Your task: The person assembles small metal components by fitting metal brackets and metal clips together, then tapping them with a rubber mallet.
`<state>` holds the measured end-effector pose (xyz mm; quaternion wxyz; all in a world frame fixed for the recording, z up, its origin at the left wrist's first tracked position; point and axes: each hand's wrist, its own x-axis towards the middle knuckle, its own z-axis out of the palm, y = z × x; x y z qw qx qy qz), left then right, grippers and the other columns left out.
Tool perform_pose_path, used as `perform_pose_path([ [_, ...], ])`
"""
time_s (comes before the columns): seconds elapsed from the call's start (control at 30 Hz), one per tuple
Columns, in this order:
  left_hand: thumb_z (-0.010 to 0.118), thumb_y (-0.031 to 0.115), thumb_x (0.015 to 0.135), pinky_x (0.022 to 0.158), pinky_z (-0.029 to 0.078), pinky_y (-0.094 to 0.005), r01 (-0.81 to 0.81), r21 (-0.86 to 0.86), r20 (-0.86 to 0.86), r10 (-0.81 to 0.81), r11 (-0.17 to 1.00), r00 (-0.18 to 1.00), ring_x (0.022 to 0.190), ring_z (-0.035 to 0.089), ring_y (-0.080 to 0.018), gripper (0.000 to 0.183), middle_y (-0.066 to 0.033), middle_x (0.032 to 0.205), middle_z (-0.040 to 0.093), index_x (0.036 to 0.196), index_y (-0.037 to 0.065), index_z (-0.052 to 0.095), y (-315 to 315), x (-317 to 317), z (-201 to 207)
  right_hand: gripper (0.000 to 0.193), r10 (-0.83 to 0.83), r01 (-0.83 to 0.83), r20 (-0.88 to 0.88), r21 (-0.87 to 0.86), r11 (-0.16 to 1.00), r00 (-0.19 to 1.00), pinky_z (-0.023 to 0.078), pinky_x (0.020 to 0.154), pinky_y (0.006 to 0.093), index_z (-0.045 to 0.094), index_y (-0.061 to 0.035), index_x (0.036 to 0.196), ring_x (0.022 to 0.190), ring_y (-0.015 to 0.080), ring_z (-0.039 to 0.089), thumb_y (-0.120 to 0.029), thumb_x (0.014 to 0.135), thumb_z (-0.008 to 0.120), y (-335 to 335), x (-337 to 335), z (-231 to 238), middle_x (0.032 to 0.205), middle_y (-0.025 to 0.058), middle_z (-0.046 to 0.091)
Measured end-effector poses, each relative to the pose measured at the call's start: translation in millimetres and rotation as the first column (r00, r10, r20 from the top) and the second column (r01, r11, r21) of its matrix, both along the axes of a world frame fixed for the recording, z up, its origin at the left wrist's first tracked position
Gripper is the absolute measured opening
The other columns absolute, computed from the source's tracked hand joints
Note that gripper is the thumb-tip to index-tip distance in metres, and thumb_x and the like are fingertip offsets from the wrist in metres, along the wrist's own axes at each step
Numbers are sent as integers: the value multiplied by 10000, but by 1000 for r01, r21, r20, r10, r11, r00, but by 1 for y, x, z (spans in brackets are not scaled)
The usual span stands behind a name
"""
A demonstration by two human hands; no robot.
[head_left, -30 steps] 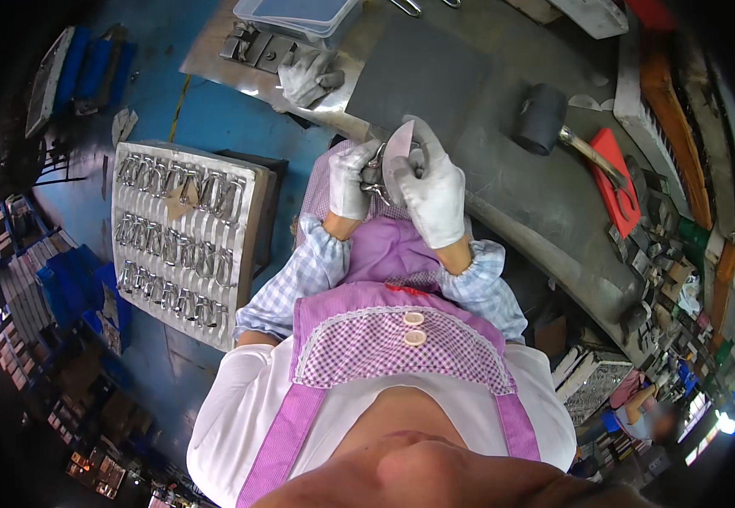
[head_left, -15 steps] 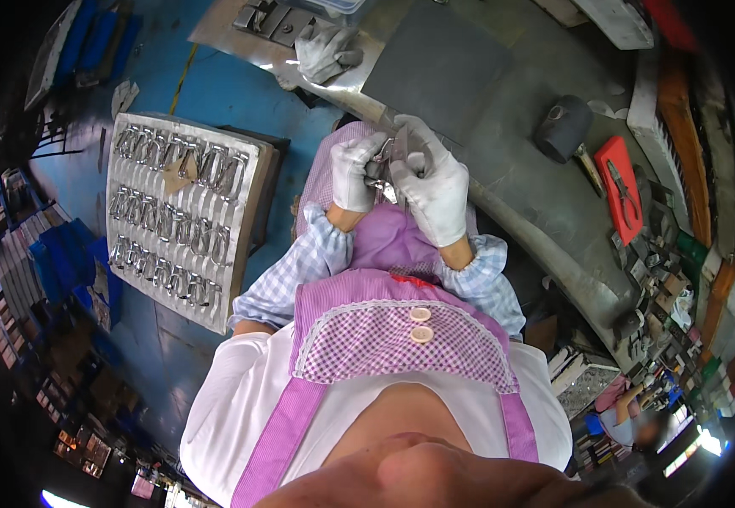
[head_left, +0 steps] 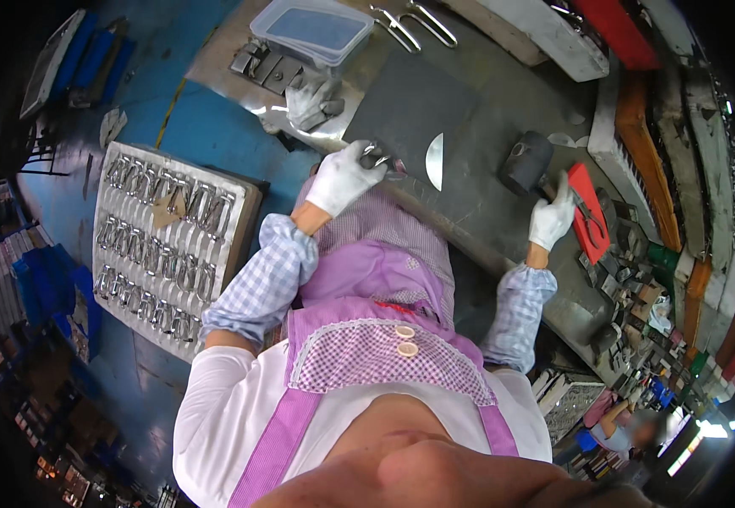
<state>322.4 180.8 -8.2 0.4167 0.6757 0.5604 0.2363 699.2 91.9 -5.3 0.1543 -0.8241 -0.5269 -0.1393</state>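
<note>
My left hand [head_left: 342,179], in a white glove, is closed on a small shiny metal piece [head_left: 374,156] at the bench's near edge; the fingers hide most of it. Off to the right, my gloved right hand [head_left: 551,218] is closed around the handle of a mallet with a dark cylindrical head [head_left: 525,161]. The mallet lies on the bench, and the hand covers much of its handle. Just beyond that hand is a red tray [head_left: 583,182] with pliers [head_left: 590,218] on it. A half-moon-shaped bright metal piece [head_left: 435,162] lies by the dark mat [head_left: 405,110], apart from both hands.
At my left stands a pale rack [head_left: 107,292] with rows of shiny bent metal pieces. On the bench's far side are a grey glove [head_left: 312,102], a metal block fixture [head_left: 266,71], a clear plastic box [head_left: 312,27] and bent metal rods [head_left: 397,30]. Long bins line the right.
My right hand has left my left hand and moved right to the mallet handle. My left hand keeps its metal piece. The half-moon piece now shows on the bench, and the view has shifted.
</note>
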Motion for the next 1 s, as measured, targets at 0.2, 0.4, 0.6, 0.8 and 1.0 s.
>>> perform_pose_path([
  [0.2, 608, 315, 898, 653, 523, -328, 78, -217, 266, -18, 973, 964, 682, 661, -224, 384, -115, 762, 672, 1095, -15, 622, 21, -1, 42, 379, -131, 109, -473, -73, 991, 871, 517, 738, 405, 674, -17, 1123, 735, 325, 654, -217, 802, 696, 1, -25, -22, 825, 145, 700],
  [0.4, 510, 294, 950, 427, 396, -279, 24, -346, 208, 52, 938, 977, 446, 497, -116, 332, -32, 589, 560, 1065, 12, 642, 35, 18, -84, 324, 127, -118, -959, 161, 980, -254, 214, 385, 209, 563, 59, 1098, 428, 27, 329, -214, 932, 613, 23, -139, 151, 574, -51, 414],
  [0.6, 493, 278, 953, 505, 463, -302, 245, 12, 20, -245, 970, 969, 570, 597, -156, 349, -88, 720, 624, 1121, -3, 613, 40, 25, -78, 375, 466, -563, -395, -176, 807, 792, 481, 929, 409, 633, -19, 1167, 1081, 304, 620, -253, 875, 605, -2, -103, -1, 1150, 158, 657],
  [0.8, 569, 144, 866, 733, 548, -405, 293, -204, 3, -298, 934, 954, 862, 660, -321, 226, -185, 983, 637, 1071, 69, 628, 16, 27, -41, 273, -13, -45, -291, -192, 980, 957, 537, 720, 405, 728, -133, 1002, 810, 285, 682, -307, 795, 694, -28, -24, 46, 960, 107, 690],
  [1.0, 550, 378, 965, 593, 416, -220, 251, -246, 392, -141, 936, 909, 646, 496, -56, 372, -1, 718, 578, 1066, 33, 647, -9, 27, -6, 394, 314, -313, -46, 32, 949, 948, 476, 775, 417, 670, -82, 1026, 797, 262, 618, -293, 710, 773, 25, -143, 10, 862, 74, 661],
])
